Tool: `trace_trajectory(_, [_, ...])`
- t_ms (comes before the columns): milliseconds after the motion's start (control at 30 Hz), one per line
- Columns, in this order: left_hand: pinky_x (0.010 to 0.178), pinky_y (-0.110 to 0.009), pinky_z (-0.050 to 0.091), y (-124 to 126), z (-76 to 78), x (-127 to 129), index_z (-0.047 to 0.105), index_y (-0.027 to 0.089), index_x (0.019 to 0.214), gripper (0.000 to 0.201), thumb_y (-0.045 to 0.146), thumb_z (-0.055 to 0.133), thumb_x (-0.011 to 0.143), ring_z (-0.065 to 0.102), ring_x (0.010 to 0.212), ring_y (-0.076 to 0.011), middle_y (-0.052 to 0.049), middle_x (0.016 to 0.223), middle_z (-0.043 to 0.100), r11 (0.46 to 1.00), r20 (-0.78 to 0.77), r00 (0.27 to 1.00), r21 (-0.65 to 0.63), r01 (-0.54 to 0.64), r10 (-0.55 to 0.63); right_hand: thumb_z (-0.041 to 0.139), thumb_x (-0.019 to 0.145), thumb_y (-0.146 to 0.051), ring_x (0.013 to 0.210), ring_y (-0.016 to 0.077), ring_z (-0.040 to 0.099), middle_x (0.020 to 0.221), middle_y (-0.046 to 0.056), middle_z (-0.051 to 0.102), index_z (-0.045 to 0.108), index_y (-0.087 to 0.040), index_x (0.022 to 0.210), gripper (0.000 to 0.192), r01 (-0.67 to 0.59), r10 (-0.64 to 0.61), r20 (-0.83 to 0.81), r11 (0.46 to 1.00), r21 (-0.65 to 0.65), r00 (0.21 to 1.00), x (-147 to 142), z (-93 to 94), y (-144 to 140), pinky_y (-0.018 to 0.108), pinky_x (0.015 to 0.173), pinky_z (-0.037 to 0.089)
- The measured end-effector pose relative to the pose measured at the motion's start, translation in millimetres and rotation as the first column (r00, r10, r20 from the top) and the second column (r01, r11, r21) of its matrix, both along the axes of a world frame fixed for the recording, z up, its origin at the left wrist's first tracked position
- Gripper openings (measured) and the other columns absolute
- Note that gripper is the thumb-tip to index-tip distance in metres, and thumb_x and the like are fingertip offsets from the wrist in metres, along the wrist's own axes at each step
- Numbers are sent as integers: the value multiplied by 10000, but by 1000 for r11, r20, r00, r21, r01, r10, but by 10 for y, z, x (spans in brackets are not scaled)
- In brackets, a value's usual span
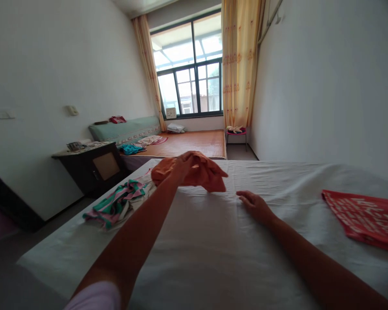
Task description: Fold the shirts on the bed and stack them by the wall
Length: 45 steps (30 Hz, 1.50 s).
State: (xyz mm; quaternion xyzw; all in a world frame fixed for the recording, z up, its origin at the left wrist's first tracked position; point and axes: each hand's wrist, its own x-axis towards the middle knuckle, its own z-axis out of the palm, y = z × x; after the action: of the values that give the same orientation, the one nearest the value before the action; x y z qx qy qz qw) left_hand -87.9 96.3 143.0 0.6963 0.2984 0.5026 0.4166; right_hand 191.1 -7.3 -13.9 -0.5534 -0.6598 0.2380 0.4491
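My left hand (183,165) is closed on an orange garment (210,175) and holds it just above the white bed sheet (200,241), the cloth drooping to the right. Lying flat on the sheet with fingers spread is my right hand (255,205), just right of the hanging orange cloth and not touching it. A crumpled pile of green, pink and white striped clothes (116,206) sits to the left of my left forearm.
A red printed cloth (365,217) lies flat at the bed's right side. A dark bedside cabinet (93,165) stands left of the bed. Beyond is a second bed with a bamboo mat (194,144), a window and a small stool (236,132).
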Motion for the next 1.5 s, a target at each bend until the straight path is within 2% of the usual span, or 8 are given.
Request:
trace_trajectory(267, [678, -265, 509, -106, -589, 492, 624, 159, 933, 433, 508, 708, 691, 618, 628, -108, -17, 763, 643, 914, 154, 987, -395, 97, -39, 665, 731, -493, 848, 184, 652, 1063, 73, 676, 533, -250, 1231, 572, -140, 36, -537, 978, -154, 843, 213, 190, -33, 293, 679, 530])
trace_trajectory(400, [827, -323, 493, 24, -1022, 149, 654, 181, 994, 281, 385, 510, 866, 627, 904, -187, -63, 952, 685, 985, -341, 935, -99, -143, 101, 604, 754, -555, 680, 139, 631, 824, 50, 683, 626, -191, 946, 412, 38, -127, -449, 978, -204, 884, 270, 202, 9, 233, 572, 488])
trace_trajectory(600, [1009, -381, 363, 163, -1384, -257, 575, 211, 1246, 403, 229, 498, 851, 489, 1175, -254, -100, 1255, 582, 885, -756, 462, 382, -265, 464, 379, 862, -632, 463, 120, 573, 700, 11, 654, 507, -197, 1210, 571, 37, -73, -87, 934, -355, 994, 95, 281, -54, 239, 467, 432])
trace_trajectory(833, [838, -278, 435, 166, -1326, -225, 716, 244, 1027, 347, 156, 474, 794, 597, 905, -194, -47, 948, 667, 940, -788, 521, 327, -99, 329, 604, 797, -374, 792, 186, 633, 893, 25, 708, 691, -227, 996, 262, -294, 307, 163, 950, -102, 937, -250, 346, -192, 290, 731, 485])
trace_trajectory(1033, [886, -291, 431, 187, -1219, -386, 733, 222, 913, 407, 45, 457, 672, 601, 914, -194, -31, 920, 685, 872, -707, 514, 432, -230, 486, 527, 794, -294, 831, 197, 632, 995, 68, 682, 664, -205, 1016, 276, 237, -238, -14, 961, 140, 971, 587, 237, 62, 351, 792, 506])
trace_trajectory(1200, [835, -266, 461, 216, -1226, -491, 712, 206, 962, 343, 94, 479, 736, 630, 836, -165, -41, 963, 679, 853, -645, 560, 372, -365, 521, 528, 748, -279, 881, 237, 616, 1092, 150, 614, 584, -136, 1130, 411, 723, -724, -141, 613, 319, 676, 1129, 194, 95, 382, 751, 512])
trace_trajectory(1367, [812, -255, 469, 238, -1283, -558, 675, 188, 1054, 290, 288, 506, 841, 645, 815, -159, -60, 1012, 680, 897, -710, 558, 265, -354, 430, 477, 850, -464, 611, 159, 576, 718, 34, 624, 612, -180, 893, 317, 226, -236, 82, 968, 113, 968, 691, 469, -72, 283, 585, 481])
trace_trajectory(1500, [793, -256, 455, 220, -1251, -618, 651, 188, 1131, 408, 434, 512, 837, 636, 873, -189, -63, 931, 692, 916, -777, 510, 213, -339, 370, 640, 738, -504, 670, 165, 577, 781, 32, 645, 652, -198, 851, 326, -190, 236, 453, 971, -146, 860, 280, 532, -204, 263, 592, 445])
